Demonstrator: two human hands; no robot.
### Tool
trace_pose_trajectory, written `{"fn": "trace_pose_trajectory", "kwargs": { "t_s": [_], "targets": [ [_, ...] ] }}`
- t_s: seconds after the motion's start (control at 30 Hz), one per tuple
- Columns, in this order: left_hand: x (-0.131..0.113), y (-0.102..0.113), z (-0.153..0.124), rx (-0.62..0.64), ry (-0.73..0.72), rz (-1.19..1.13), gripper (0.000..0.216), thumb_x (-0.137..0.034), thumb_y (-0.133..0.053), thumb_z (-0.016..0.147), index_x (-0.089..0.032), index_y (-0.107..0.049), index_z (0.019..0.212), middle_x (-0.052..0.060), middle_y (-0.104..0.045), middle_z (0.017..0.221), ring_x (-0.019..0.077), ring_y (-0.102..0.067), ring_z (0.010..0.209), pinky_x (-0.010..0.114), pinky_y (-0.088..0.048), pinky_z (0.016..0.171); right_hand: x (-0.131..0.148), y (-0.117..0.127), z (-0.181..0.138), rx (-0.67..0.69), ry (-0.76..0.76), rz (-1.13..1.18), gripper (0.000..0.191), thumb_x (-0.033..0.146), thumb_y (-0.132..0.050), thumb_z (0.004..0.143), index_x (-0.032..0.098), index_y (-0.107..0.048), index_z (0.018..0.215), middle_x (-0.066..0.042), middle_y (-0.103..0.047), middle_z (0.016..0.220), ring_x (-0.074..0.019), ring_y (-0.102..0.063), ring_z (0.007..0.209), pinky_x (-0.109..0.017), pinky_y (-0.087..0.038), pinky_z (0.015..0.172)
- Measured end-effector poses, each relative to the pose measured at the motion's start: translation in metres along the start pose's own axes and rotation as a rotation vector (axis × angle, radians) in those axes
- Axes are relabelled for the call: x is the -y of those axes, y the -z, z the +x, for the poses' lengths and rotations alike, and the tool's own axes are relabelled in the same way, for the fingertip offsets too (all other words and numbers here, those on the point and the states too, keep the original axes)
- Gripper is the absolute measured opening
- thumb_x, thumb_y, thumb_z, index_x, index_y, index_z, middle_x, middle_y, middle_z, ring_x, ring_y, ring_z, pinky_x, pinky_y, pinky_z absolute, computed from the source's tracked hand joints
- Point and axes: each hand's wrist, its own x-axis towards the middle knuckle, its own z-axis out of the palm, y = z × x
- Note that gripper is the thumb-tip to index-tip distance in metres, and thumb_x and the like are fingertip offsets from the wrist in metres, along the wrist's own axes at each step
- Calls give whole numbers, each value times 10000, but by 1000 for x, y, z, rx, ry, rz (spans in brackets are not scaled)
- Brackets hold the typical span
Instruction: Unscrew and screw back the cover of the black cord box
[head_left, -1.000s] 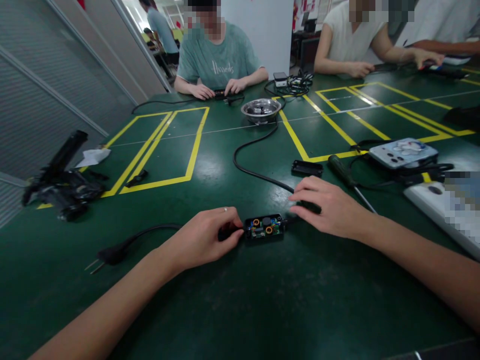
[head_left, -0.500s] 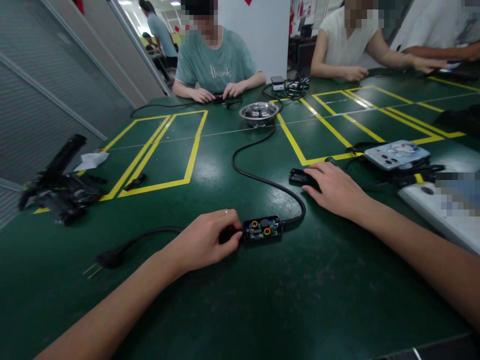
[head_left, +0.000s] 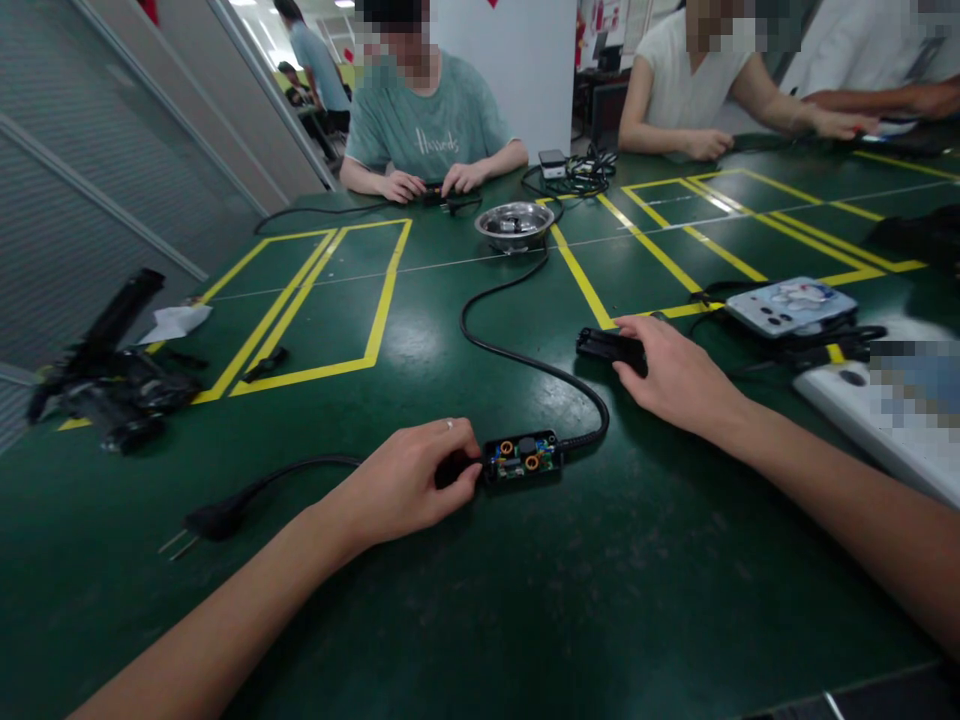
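An open black plastic case (head_left: 555,475) with a circuit board (head_left: 514,462) showing in it lies on the green table, between my two hands. At its left end my left hand (head_left: 412,475) is closed, thumb and fingers pinching the black power cord (head_left: 330,463) where it enters the case. That cord runs out leftward to a two-pin plug (head_left: 210,522). Farther up and right, my right hand (head_left: 667,370) holds a narrow black plastic cover (head_left: 600,345) between thumb and fingers, close to the tabletop. A second black cable (head_left: 525,358) curves from the case's right end toward the metal bowl.
A metal bowl (head_left: 514,228) with small parts stands at mid-table. Black gear (head_left: 127,400) and white paper (head_left: 177,321) lie left. A phone (head_left: 791,305) and a white object (head_left: 862,410) are at right. Co-workers sit opposite, a coiled cable (head_left: 585,175) between them.
My right hand has shifted slightly right and its grip on the black cover has changed, with more of the cover showing. My left hand and the open case stay in place.
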Motion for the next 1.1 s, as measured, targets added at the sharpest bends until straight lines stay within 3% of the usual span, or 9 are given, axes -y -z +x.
{"fn": "trace_pose_trajectory", "kwargs": {
  "t_s": [0.2, 0.33, 0.57, 0.77, 0.9, 1.1],
  "targets": [
    [1, 0, 0, 10, 5, -7, 60, -246, -493, 898, -189, -512, 896, 5, -560, 830, 134, -537, 715, 272, -406, 639, 18, 19, -2, -180, -33, 200, 477, 257, -591, 824, 164, -477, 1277, -142, -610, 1187, -273, -617, 1063, -444, -512, 937],
    [0, 0, 1, 9, 9, -12, 61, -243, -493, 897, -188, -518, 899, 4, -558, 828, 133, -535, 715, 274, -407, 644, 29, 28, -6, -221, -45, 306, 470, 273, -592, 833, 187, -460, 1276, -127, -607, 1127, -263, -615, 1039, -455, -505, 942],
    [2, -1, 0, 1, -7, -5, 58, -239, -494, 893, -187, -519, 904, 8, -559, 831, 134, -537, 720, 276, -412, 654, 37, 20, -12, -153, -67, 635, 601, 318, -676, 803, 247, -385, 1324, -84, -601, 1148, -235, -613, 1069, -443, -494, 982],
    [0, 0, 1, 17, 7, -11, 62, -245, -496, 894, -188, -518, 903, 7, -559, 834, 135, -539, 722, 272, -411, 647, 46, 19, -16, -39, -91, 913, 487, 352, -710, 803, 210, -526, 1231, -80, -638, 1138, -210, -631, 1042, -395, -522, 961],
    [0, 1, 0, 23, 21, -17, 80, -261, -493, 901, -192, -527, 918, 8, -565, 847, 137, -540, 723, 274, -409, 643, 50, 23, -18, 55, -67, 930, 480, 345, -710, 811, 210, -577, 1252, -78, -641, 1162, -210, -624, 1054, -403, -516, 967],
    [0, 1, 1, 19, 24, -19, 78, -259, -495, 900, -191, -530, 912, 9, -572, 860, 137, -544, 735, 276, -413, 655, 52, 25, -22, 157, 98, 844, 518, 326, -655, 859, 238, -535, 1355, -77, -588, 1231, -206, -584, 1107, -391, -502, 972]
  ]
}}
